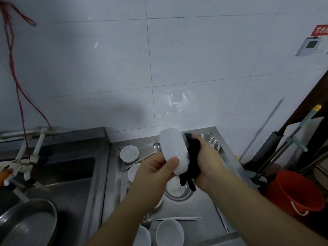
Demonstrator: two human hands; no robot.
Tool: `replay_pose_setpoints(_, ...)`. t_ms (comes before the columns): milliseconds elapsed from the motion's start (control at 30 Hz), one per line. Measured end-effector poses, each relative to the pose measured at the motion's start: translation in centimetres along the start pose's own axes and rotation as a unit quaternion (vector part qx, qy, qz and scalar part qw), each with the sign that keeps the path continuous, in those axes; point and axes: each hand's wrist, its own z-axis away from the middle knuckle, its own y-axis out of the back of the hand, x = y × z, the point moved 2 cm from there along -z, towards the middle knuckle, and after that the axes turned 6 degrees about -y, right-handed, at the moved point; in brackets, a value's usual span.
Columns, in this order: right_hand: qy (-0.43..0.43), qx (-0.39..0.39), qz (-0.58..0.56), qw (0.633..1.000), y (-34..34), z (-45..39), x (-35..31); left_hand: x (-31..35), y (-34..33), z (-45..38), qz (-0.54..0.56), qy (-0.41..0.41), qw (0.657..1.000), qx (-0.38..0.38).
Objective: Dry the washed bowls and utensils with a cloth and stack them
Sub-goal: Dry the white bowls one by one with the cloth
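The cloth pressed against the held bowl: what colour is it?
Black; the cloth shows best in the head view.

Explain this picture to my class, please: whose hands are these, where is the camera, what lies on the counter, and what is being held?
There is no machine here. The single picture comes from a camera worn on a person's head, looking down at their own two bare hands. The left hand grips a white bowl turned on its side. The right hand presses a black cloth against the bowl's open side. Below them, the steel counter holds more white bowls, steel bowls, and a ladle. A sink is to the left, an orange bucket to the right.
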Motion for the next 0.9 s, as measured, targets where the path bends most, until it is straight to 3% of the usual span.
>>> replay_pose_setpoints(100, 0.055, 0.037, 0.032, 0.997, -0.4, 0.9, 1.2, -0.7, -0.1, -0.2, -0.125, -0.039, 0.991, 0.006)
replay_pose_setpoints(367, 0.174, 0.036, 0.138, 0.974, -0.3, 2.9, 0.9, -0.3, 0.1, -0.2, -0.173, -0.053, 0.984, -0.004)
replay_pose_setpoints(600, 0.165, 0.036, 0.233, 0.958, 0.7, 2.2, -0.4, -0.9, 0.7, -0.5, -0.323, -0.064, 0.943, -0.045)
replay_pose_setpoints(733, 0.096, 0.024, 0.176, 0.979, 1.2, 1.6, -1.3, -1.2, 1.4, -1.1, -0.464, -0.095, 0.874, -0.108)
replay_pose_setpoints(800, 0.042, 0.005, 0.105, 0.994, 1.5, 1.7, -1.8, -0.7, 1.3, -1.3, -0.542, -0.125, 0.817, -0.150)
replay_pose_setpoints(900, 0.033, -0.032, 0.066, 0.997, 2.0, 1.4, -1.9, -0.6, 0.7, -1.6, -0.641, -0.134, 0.723, -0.219)
